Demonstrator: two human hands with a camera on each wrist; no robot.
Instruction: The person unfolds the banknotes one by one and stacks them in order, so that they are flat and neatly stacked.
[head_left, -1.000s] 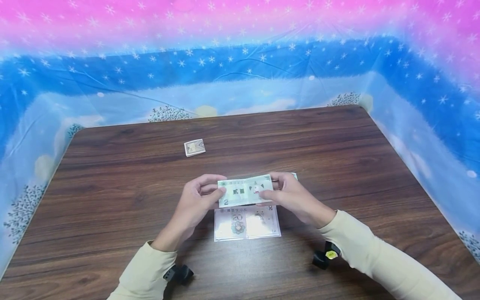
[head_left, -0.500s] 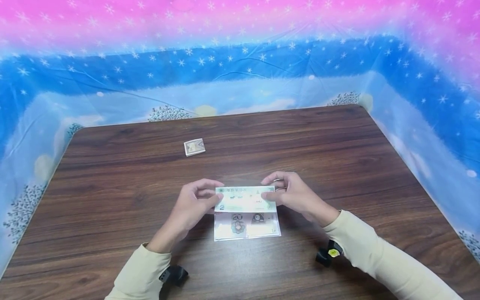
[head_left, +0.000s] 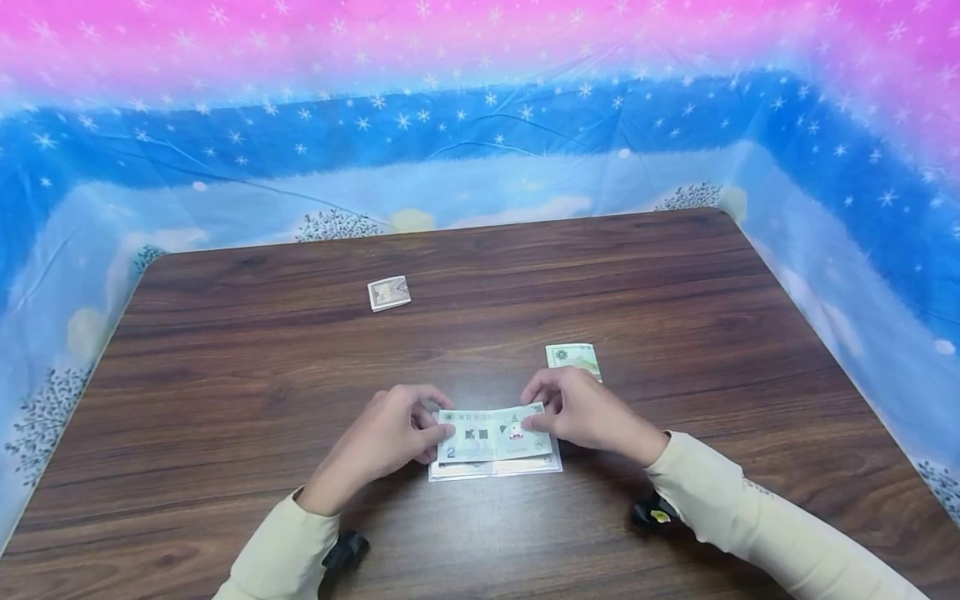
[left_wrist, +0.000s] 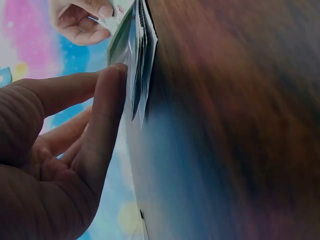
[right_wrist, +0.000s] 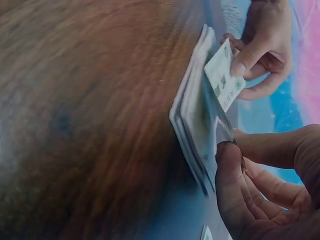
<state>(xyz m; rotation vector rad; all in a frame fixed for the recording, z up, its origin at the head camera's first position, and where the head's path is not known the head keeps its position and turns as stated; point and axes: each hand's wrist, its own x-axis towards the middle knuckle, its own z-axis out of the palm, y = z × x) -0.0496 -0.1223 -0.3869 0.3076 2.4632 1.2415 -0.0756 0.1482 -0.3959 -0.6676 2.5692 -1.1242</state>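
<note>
A pale green play banknote (head_left: 480,448) marked 2 is held by both hands, creased down its middle. The left hand (head_left: 393,429) pinches its left end between thumb and fingers. At the other end the right hand (head_left: 588,417) pinches it in the same way. Directly beneath lies a stack of unfolded banknotes (head_left: 525,468), mostly covered by the green one; only the front edge shows in the head view. Seen from the right wrist, the stack (right_wrist: 192,110) is several layers thick and bent along a crease, with the held banknote (right_wrist: 222,75) just above it.
A folded green banknote (head_left: 572,357) lies just beyond the right hand, partly covered by it. Farther back on the brown wooden table (head_left: 262,375) is a small folded brownish banknote (head_left: 389,293). A patterned cloth (head_left: 480,125) hangs behind the table.
Both hands have brought the green banknote toward the person and down over the stack, covering most of it. The folded green banknote by the right hand has come into fuller view.
</note>
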